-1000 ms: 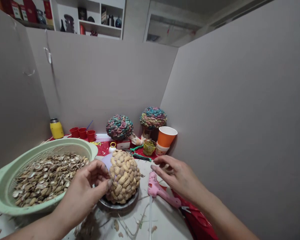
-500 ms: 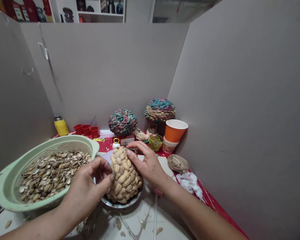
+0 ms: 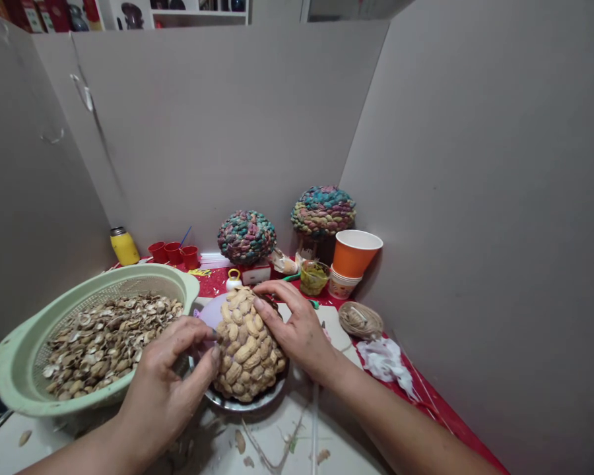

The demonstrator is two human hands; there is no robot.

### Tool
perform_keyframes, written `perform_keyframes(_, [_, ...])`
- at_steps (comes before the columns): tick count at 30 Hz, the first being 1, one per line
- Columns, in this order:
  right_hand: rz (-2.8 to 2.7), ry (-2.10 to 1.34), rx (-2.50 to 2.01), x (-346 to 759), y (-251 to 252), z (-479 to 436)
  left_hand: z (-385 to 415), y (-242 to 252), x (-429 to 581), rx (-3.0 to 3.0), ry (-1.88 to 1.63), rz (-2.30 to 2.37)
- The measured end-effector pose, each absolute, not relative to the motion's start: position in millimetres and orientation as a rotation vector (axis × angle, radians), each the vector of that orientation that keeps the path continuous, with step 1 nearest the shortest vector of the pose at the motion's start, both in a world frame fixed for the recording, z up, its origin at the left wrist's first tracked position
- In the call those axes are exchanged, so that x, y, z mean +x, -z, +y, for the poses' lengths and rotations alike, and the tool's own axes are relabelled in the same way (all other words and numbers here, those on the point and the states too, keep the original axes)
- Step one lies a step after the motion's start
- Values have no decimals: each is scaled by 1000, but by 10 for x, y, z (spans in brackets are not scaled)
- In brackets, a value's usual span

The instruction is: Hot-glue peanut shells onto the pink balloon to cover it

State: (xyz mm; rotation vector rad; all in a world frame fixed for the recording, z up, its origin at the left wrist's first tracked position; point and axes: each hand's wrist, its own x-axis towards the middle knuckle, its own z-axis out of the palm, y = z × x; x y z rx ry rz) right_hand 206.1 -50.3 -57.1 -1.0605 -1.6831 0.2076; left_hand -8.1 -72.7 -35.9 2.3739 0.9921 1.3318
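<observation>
A lilac balloon, its visible front thickly covered with peanut shells, rests in a shiny metal bowl. Over its upper right side lies my right hand, fingers curved round and steadying it. At the left edge of the shell layer is my left hand, thumb and forefinger a little apart at the shells; I see nothing between them. To the left, a pale green colander holds many loose shell halves.
Behind stand two colourful shell-covered balls, red cups, a yellow bottle, a glass bowl and an orange paper cup. Right lie a twine coil and crumpled white tissue. Grey panels enclose the table.
The left thumb and forefinger have parted from a close pinch at the shells. More of the lilac balloon shows on the left. The right hand keeps its hold; the view has shifted slightly.
</observation>
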Motion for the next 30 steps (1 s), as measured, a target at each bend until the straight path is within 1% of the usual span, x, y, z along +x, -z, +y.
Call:
perform_keyframes(4, [-1676, -198, -1056, 2066, 598, -494, -711, 389, -178, 2503, -1355, 941])
perform_keyframes(9, [-1671, -190, -1054, 2067, 629, -486, -660, 450, -250, 2645, -1298, 850])
perform_keyframes(13, [-1669, -183, -1054, 2063, 638, -480, -647, 498, -235, 2657, -1339, 807])
perform_keyframes(17, [-1670, -181, -1051, 2064, 640, -487, -669, 513, -196, 2601, -1317, 873])
perform_keyframes(24, [-1673, -183, -1036, 2068, 628, -512, -737, 463, -120, 2327, -1274, 1018])
perform_keyframes(30, [-1665, -188, -1028, 2065, 631, -493, -745, 330, -51, 1821, -1032, 1090])
